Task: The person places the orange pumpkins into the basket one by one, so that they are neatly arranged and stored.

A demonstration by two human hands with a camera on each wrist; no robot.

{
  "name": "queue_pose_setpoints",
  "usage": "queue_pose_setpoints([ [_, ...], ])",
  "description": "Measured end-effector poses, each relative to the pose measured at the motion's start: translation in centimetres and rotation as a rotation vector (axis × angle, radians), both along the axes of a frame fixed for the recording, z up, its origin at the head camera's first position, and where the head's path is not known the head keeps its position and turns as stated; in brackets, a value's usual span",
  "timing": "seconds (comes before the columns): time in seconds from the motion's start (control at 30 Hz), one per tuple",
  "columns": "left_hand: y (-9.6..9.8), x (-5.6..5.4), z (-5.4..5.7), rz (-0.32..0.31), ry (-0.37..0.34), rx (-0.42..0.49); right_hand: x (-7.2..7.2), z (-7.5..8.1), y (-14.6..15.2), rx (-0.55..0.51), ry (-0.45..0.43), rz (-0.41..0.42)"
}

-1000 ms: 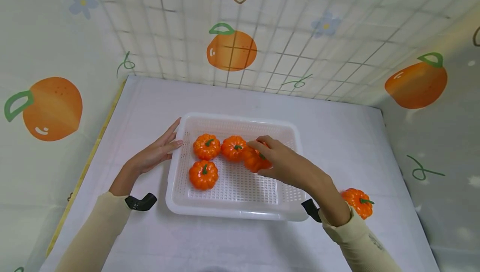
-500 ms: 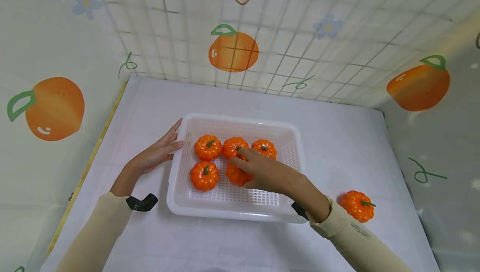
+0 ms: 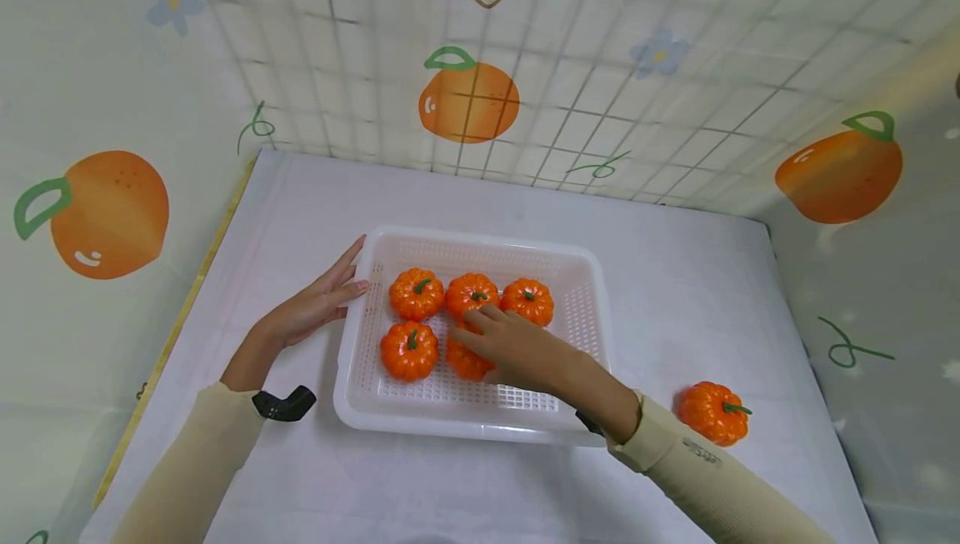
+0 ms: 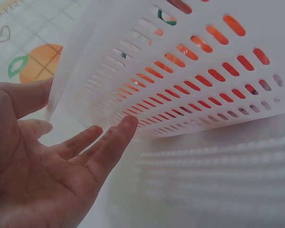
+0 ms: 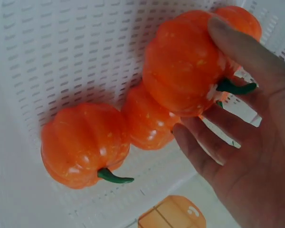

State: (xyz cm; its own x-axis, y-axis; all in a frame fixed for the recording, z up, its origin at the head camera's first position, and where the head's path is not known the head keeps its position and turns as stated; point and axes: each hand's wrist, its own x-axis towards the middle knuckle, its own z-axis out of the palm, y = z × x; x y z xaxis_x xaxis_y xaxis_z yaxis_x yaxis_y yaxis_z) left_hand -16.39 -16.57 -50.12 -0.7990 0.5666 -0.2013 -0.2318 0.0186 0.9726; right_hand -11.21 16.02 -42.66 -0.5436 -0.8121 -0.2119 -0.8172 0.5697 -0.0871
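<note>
A white perforated plastic basket (image 3: pixel 408 421) stands on the table with several orange toy pumpkins in it, green-stemmed. My right hand (image 3: pixel 517 348) reaches into the basket and grips a pumpkin (image 3: pixel 465 361) at the middle of the front row. In the right wrist view, the thumb lies over this pumpkin (image 5: pixel 185 61) and the fingers are curled along its other side. My left hand (image 3: pixel 311 306) rests against the basket's left side, fingers extended, thumb at the rim. Through the slots in the left wrist view, orange shows behind the basket wall (image 4: pixel 204 80).
One more pumpkin (image 3: pixel 714 413) lies on the white-covered table (image 3: pixel 660 294), right of the basket. Behind the table hangs a fruit-patterned curtain (image 3: pixel 337 86) over a wire grid. Similar patterned sheets stand at both sides.
My right hand has moved left and toward the front of the basket with its pumpkin, uncovering the back-right pumpkin. The left hand keeps its place at the basket.
</note>
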Motion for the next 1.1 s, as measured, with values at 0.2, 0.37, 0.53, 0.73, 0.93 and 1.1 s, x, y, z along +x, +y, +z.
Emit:
queue_pose_setpoints([
  [0.2, 0.0, 0.0, -0.1, 0.002, -0.006, -0.006, 0.3, -0.4, -0.4, 0.046, 0.051, 0.032],
  [0.37, 0.0, 0.1, -0.1, -0.002, -0.003, -0.004, 0.5, -0.7, -0.5, 0.075, 0.082, 0.049],
  [0.53, 0.0, 0.1, 0.1, -0.003, 0.001, -0.005, 0.5, -0.8, -0.6, 0.069, 0.097, 0.053],
  [0.73, 0.1, 0.0, 0.2, -0.004, -0.001, -0.011, 0.3, -0.4, -0.6, 0.030, 0.100, 0.054],
  [0.93, -0.1, -0.1, -0.1, -0.004, 0.001, -0.005, 0.2, 0.3, -0.6, 0.023, 0.080, 0.039],
  [1.1, 0.0, -0.1, -0.1, -0.006, 0.006, -0.003, -0.2, 1.3, -0.1, 0.006, 0.029, -0.015],
])
